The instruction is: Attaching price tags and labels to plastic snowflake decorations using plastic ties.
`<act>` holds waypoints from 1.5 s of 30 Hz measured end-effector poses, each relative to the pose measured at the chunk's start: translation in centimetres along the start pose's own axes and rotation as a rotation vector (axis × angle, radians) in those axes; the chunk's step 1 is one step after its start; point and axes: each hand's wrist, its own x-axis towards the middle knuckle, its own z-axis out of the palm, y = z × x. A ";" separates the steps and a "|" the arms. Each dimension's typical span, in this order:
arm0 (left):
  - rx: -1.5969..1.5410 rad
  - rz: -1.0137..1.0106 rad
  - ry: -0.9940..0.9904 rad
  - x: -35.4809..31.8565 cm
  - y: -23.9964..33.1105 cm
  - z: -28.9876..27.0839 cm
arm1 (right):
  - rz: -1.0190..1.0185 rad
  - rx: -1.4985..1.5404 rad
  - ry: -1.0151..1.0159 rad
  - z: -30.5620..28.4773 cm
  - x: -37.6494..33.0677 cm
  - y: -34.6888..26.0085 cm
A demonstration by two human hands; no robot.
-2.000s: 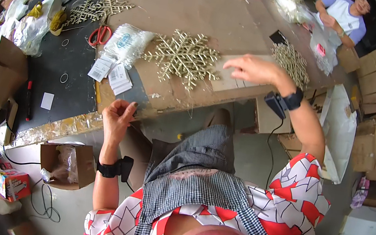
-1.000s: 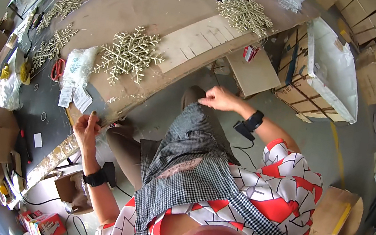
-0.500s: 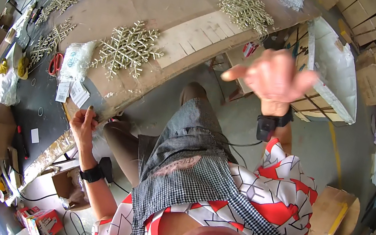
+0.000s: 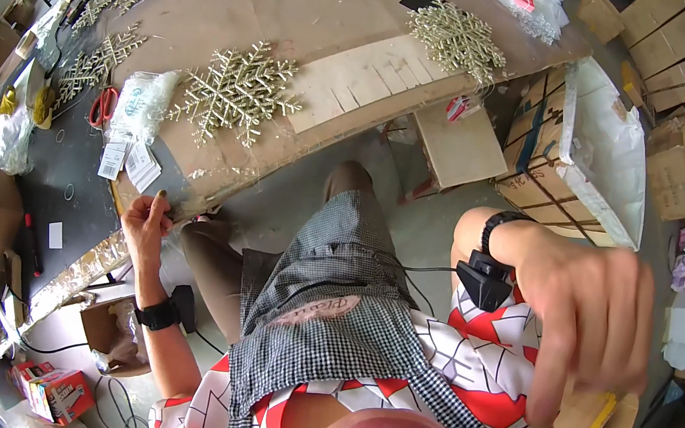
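My left hand (image 4: pixel 145 227) is at the table's near corner, beside white paper tags (image 4: pixel 143 167). Its fingers are curled and the thumb is pressed against them; whatever they may hold is too small to name. Off to the right, my right hand (image 4: pixel 585 304) is raised high and close, over the floor, with its back showing. Its fingers bend downward and their tips are blurred or hidden, so I cannot make out anything in them. Nearest on the table lies a gold glitter snowflake (image 4: pixel 236 92), next to a clear plastic packet (image 4: pixel 142 107) and red-handled scissors (image 4: pixel 104 108).
Another gold snowflake (image 4: pixel 456 40) lies by the table's far right edge, and two more at the left. A pale cardboard strip (image 4: pixel 370 81) runs along the front edge. Right of the table stand a lined open carton (image 4: pixel 606 150) and a stool (image 4: pixel 461 148). Boxes are stacked beyond.
My right hand has swung right and toward me, from over the stool to beside my shoulder. My left hand has stayed by the table corner, nearly still.
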 end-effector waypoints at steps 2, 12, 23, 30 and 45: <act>-0.002 -0.001 -0.006 0.0 -0.3 -0.3 | -0.013 -0.008 -0.152 0.6 0.5 0.1; 0.016 0.024 -0.011 0.1 -0.2 -0.2 | 0.008 -0.103 -0.272 1.3 0.2 0.6; -0.009 0.022 -0.002 -0.1 -0.2 -0.1 | 0.008 -0.166 -0.270 1.5 0.3 0.7; 0.008 0.050 0.013 0.0 -0.2 0.0 | 0.006 -0.153 -0.251 1.3 0.4 0.6; 0.002 0.047 0.020 -0.2 -0.3 0.1 | -0.036 -0.129 -0.235 1.5 0.6 0.9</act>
